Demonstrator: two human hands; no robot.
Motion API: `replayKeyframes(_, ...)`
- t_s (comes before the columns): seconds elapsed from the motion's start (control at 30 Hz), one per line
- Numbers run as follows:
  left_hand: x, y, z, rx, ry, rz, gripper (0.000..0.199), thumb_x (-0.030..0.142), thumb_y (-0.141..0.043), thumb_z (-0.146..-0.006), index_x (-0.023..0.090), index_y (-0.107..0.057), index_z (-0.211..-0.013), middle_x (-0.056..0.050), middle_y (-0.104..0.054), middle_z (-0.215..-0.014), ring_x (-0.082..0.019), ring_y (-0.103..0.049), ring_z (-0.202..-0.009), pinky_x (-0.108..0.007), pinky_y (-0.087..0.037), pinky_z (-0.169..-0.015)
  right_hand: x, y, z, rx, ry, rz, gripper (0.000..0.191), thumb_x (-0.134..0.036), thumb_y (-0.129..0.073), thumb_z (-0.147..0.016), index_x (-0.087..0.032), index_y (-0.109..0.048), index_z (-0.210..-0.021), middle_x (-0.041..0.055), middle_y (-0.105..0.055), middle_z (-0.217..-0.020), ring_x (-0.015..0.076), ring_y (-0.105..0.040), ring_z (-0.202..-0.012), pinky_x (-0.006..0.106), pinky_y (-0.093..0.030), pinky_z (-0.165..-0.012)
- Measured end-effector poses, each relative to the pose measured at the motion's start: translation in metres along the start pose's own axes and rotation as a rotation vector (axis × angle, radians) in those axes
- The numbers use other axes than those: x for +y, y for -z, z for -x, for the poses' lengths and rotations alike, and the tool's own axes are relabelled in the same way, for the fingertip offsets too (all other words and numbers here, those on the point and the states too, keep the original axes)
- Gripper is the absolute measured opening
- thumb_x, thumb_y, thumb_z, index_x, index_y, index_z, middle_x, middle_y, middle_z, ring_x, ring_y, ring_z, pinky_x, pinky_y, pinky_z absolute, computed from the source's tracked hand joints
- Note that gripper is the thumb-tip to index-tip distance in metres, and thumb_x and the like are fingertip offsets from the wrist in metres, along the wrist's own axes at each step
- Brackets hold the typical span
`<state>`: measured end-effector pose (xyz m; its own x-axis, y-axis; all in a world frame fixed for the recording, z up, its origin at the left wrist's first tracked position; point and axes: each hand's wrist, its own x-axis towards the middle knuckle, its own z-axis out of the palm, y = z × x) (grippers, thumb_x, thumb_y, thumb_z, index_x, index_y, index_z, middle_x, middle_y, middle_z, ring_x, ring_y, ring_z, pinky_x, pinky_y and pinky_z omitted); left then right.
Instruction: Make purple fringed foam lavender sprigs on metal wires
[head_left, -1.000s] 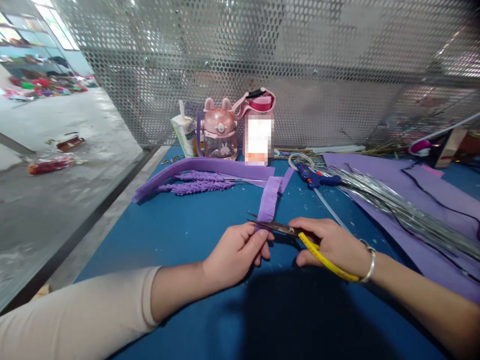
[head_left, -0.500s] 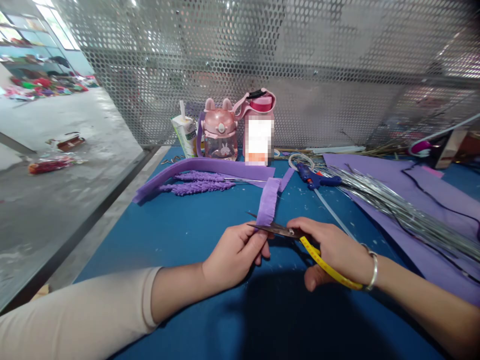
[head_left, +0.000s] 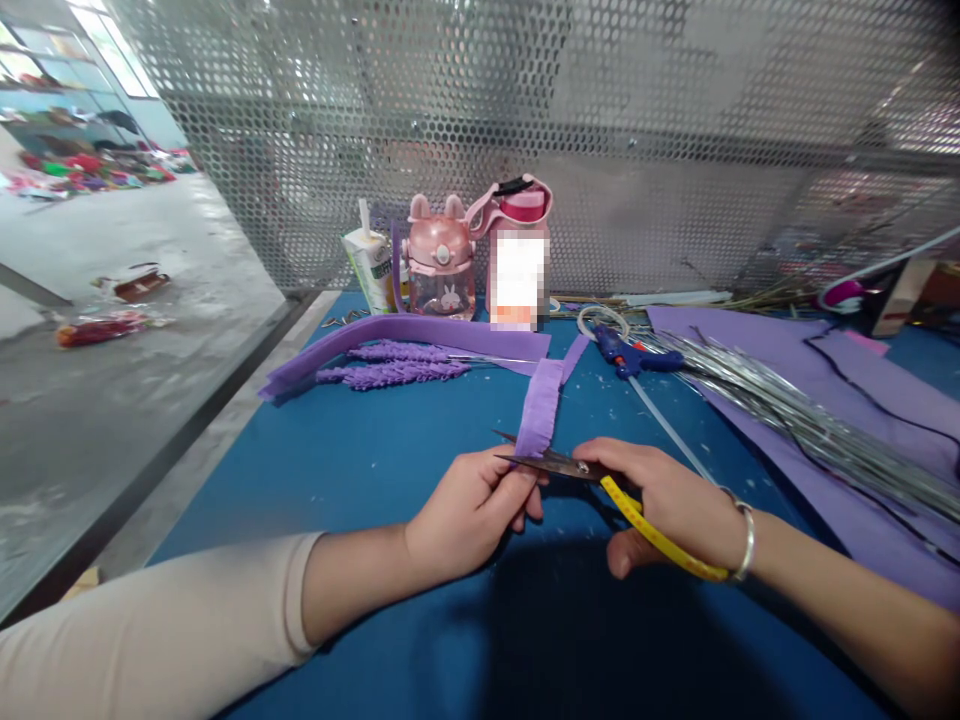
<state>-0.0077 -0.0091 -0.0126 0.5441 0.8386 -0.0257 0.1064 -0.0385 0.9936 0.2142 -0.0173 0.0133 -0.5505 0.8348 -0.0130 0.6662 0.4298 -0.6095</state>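
Observation:
Between its thumb and fingers, my left hand (head_left: pixel 480 505) pinches the near end of a purple paper strip (head_left: pixel 539 408) above the blue table. Fine cuts fringe the strip's right edge. My right hand (head_left: pixel 667 510) is wrapped around the yellow-handled scissors (head_left: pixel 574 467). Their dark blades are parted, pointing left, with the strip between them close to my left fingertips. Beyond my hands lie purple fringed flower sprigs (head_left: pixel 397 373) on wire stems and a long folded purple strip (head_left: pixel 442 332).
A blue glue gun (head_left: pixel 634 358) with its glue stick lies right of centre. Behind it runs a bundle of silver wires (head_left: pixel 795 425) over purple sheets (head_left: pixel 750 335). A drink carton (head_left: pixel 373 268), a pink cup (head_left: pixel 442 262) and a pink bottle (head_left: pixel 520 215) stand against the perforated metal panel (head_left: pixel 480 100).
The fringed strip has shifted slightly in my left hand. The scissors have moved a touch lower, their blades still apart. Little else differs.

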Motion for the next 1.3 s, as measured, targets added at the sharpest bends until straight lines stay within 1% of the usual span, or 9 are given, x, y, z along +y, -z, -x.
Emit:
replayKeyframes(0.17,-0.003,0.000,0.000,-0.021,0.019,0.032,0.030,0.034,-0.039,-0.091,0.014,-0.057,-0.079,0.000,-0.058,-0.066,-0.006,-0.048,-0.050,-0.017,-0.037,-0.049,0.004,0.000,-0.001,-0.008,0.032,-0.004,0.056,-0.058,-0.072,-0.060,-0.021,-0.060,-0.101,0.0043,-0.065,-0.097,0.0211,-0.061,-0.082,0.028,-0.048,-0.072)
replayKeyframes(0.27,-0.003,0.000,0.000,-0.015,0.015,0.033,0.030,0.035,-0.039,-0.091,0.013,-0.057,-0.079,0.000,-0.058,-0.065,-0.006,-0.048,-0.050,-0.017,-0.037,-0.049,0.007,0.000,0.000,0.004,0.024,0.056,0.054,-0.060,-0.068,-0.063,-0.021,-0.061,-0.099,0.0037,-0.066,-0.092,0.0192,-0.059,-0.074,0.027,-0.047,-0.065)
replayKeyframes(0.4,-0.003,0.000,0.000,-0.017,0.012,0.034,0.031,0.034,-0.040,-0.091,0.012,-0.059,-0.079,0.000,-0.058,-0.064,-0.006,-0.047,-0.049,-0.017,-0.037,-0.049,0.009,-0.002,0.001,0.017,0.031,0.088,0.050,-0.058,-0.067,-0.066,-0.021,-0.060,-0.099,0.0019,-0.064,-0.083,0.0147,-0.053,-0.062,0.024,-0.043,-0.056)
replayKeyframes(0.53,-0.004,0.000,0.000,-0.016,0.022,0.029,0.033,0.034,-0.040,-0.091,0.012,-0.061,-0.079,-0.001,-0.059,-0.064,-0.006,-0.048,-0.050,-0.017,-0.037,-0.049,0.007,-0.004,0.001,0.037,0.009,0.138,0.029,-0.045,-0.058,-0.080,-0.021,-0.059,-0.097,-0.0007,-0.059,-0.070,0.0118,-0.046,-0.053,0.022,-0.038,-0.050)
replayKeyframes(0.63,-0.005,0.000,-0.001,-0.007,0.035,0.032,0.033,0.035,-0.041,-0.091,0.011,-0.062,-0.083,-0.002,-0.061,-0.065,-0.006,-0.048,-0.049,-0.017,-0.038,-0.048,0.007,-0.005,0.002,0.052,0.015,0.145,0.017,-0.030,-0.052,-0.084,-0.021,-0.059,-0.096,-0.0011,-0.058,-0.069,0.0117,-0.045,-0.053,0.022,-0.037,-0.051)
replayKeyframes(0.7,-0.006,0.000,-0.001,-0.001,0.043,0.040,0.033,0.036,-0.041,-0.090,0.011,-0.062,-0.084,-0.002,-0.061,-0.066,-0.006,-0.048,-0.050,-0.016,-0.038,-0.048,0.009,-0.005,0.002,0.046,0.014,0.127,0.017,-0.023,-0.051,-0.081,-0.021,-0.058,-0.096,-0.0013,-0.058,-0.070,0.0116,-0.044,-0.054,0.022,-0.037,-0.052)
replayKeyframes(0.83,-0.006,0.000,-0.002,-0.015,0.043,0.032,0.033,0.036,-0.042,-0.090,0.011,-0.063,-0.084,-0.002,-0.061,-0.066,-0.005,-0.048,-0.050,-0.015,-0.037,-0.046,0.012,-0.005,0.002,0.024,-0.008,0.121,0.025,-0.012,-0.052,-0.073,-0.022,-0.058,-0.095,-0.0028,-0.057,-0.071,0.0113,-0.044,-0.055,0.021,-0.036,-0.052)
replayKeyframes(1.1,-0.008,0.002,-0.002,0.004,0.103,0.026,0.034,0.037,-0.041,-0.091,0.011,-0.062,-0.087,-0.002,-0.061,-0.067,-0.005,-0.047,-0.050,-0.016,-0.037,-0.046,0.013,-0.007,-0.006,0.022,-0.011,0.124,0.021,-0.011,-0.049,-0.074,-0.021,-0.057,-0.090,-0.0040,-0.053,-0.065,0.0107,-0.039,-0.053,0.021,-0.032,-0.052)
replayKeyframes(1.3,-0.009,0.003,-0.002,-0.006,0.103,0.019,0.038,0.037,-0.040,-0.091,0.010,-0.064,-0.079,-0.002,-0.059,-0.064,-0.006,-0.047,-0.049,-0.017,-0.036,-0.047,0.014,-0.008,-0.010,-0.020,-0.033,0.089,0.022,-0.009,-0.049,-0.072,-0.021,-0.058,-0.089,-0.0038,-0.054,-0.069,0.0108,-0.041,-0.056,0.021,-0.033,-0.053)
